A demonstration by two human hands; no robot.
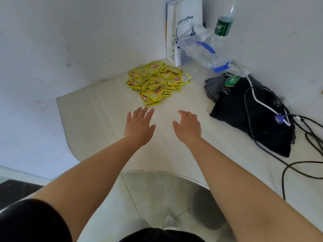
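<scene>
A smooth cream desk [104, 105] fills a white-walled corner. Just before its shiny yellow packets [157, 81], the left grip [139, 124] and right grip [188, 126] hover, fingers spread, holding nothing.

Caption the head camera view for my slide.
Left hand and right hand, both open, reach toward the pile of yellow packets on the white table.

paper bag [187, 18] in corner | bottle [223, 27] | clear box [201, 51] | dark cloth [244, 116], perhaps a bag | cables [282, 182]
</scene>
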